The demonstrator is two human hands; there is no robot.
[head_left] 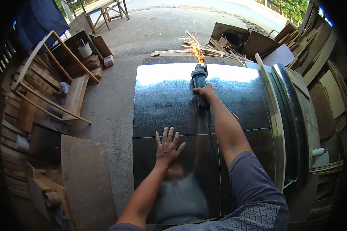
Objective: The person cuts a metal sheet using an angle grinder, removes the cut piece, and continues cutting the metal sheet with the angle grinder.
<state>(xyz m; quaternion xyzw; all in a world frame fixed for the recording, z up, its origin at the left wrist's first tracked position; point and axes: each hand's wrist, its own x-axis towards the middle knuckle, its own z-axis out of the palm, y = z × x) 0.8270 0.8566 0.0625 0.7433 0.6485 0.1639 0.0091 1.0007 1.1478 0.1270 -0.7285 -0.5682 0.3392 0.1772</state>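
While the right hand [206, 92] is gripping the grinder [199, 79], fingers wrapped round it, at the dark sheet's [162, 104] far edge, sparks [196, 48] are flying. Left hand [166, 151] is resting open on the sheet, holding nothing. Edge grinding is happening; 2 pale lines [196, 134] are showing no visible cut, can't tell how much is done or remaining.

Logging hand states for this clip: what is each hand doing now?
Left hand: open, fingers spread on the dark sheet.
Right hand: closed around the angle grinder.
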